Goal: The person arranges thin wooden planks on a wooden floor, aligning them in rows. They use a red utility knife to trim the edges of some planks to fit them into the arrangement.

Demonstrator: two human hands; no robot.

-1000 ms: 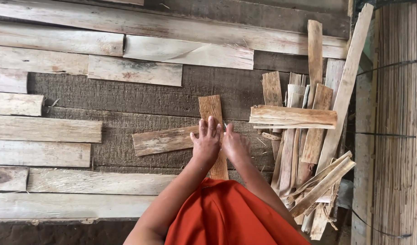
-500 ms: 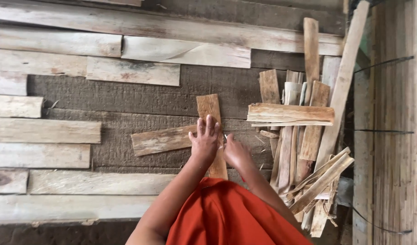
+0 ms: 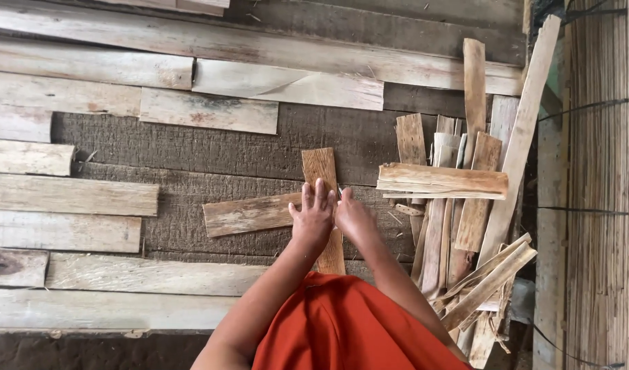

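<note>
No packages, labels, signs or screens here.

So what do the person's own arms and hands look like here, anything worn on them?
Both forearms are bare right down to the left hand and right hand: no gloves and no sleeves reach them. No rings, watch or wristbands are visible. The only clothing in view is a plain orange-red garment at the bottom edge, without visible print or markings.

The right hand (image 3: 355, 218) has closed in against the left hand (image 3: 313, 216) on the upright wooden slat (image 3: 319, 166).
</note>
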